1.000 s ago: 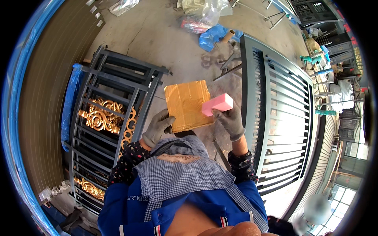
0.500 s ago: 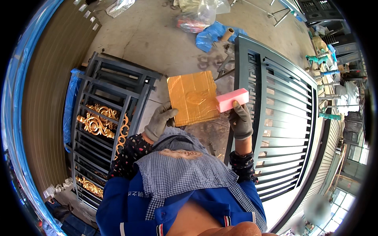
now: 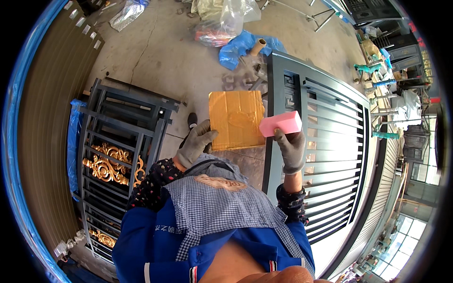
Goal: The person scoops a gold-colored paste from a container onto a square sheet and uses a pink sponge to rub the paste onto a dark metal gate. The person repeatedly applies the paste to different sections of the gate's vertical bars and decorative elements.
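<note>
Bare concrete floor, cracked, in daylight. Dark grey barred metal gate at right; second gate panel at left — gold scrollwork inset. Blue plastic sheeting and clear bags beyond — corrugated wall along left.

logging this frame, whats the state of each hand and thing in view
left hand: gloved, gripping the yellow board's edge
right hand: gloved, holding up the pink sponge
yellow board: held up, tape-wrapped
pink sponge: gripped from below
grey gate: lying flat
ornamented gate: lying flat
</note>
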`<state>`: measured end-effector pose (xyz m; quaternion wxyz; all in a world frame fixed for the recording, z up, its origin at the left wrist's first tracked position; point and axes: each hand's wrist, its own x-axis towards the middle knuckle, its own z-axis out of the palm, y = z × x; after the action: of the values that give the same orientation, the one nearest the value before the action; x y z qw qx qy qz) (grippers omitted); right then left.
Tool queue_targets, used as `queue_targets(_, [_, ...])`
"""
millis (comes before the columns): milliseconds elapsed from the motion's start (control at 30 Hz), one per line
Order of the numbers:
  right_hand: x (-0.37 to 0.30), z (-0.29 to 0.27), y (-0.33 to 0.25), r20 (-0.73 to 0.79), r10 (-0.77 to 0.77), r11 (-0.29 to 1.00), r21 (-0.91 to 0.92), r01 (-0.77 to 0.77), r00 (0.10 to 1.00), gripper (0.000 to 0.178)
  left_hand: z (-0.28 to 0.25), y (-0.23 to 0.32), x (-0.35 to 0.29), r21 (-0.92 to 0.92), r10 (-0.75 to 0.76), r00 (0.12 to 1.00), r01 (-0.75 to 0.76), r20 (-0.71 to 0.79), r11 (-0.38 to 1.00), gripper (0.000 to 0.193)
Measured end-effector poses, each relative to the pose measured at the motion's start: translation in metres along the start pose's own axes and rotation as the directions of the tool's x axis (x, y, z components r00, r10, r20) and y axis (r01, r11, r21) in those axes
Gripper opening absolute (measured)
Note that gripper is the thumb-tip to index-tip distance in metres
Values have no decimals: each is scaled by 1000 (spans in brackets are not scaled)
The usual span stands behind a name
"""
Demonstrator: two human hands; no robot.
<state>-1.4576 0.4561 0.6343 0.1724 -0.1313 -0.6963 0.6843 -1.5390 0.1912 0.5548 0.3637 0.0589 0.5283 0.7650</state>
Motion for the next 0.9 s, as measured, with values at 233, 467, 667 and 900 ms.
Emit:
queue_targets(233, [111, 50, -10, 200, -168, 750, -609, 257, 965, 39, -39, 37, 72, 33, -23, 999, 22, 30, 999, 43])
queue_targets(467, [194, 92, -6, 325, -81, 613, -729, 304, 942, 39, -89, 94, 149, 58, -5, 998, 2, 61, 998, 44])
queue_targets(667, [259, 118, -2, 247, -114, 665, -701, 259, 962, 36, -116, 130, 200, 60, -45, 999, 43, 29, 997, 44])
queue_targets(900, [311, 112, 8, 282, -171, 607, -724, 326, 944, 38, -116, 159, 262, 61, -74, 997, 75, -24, 995, 40])
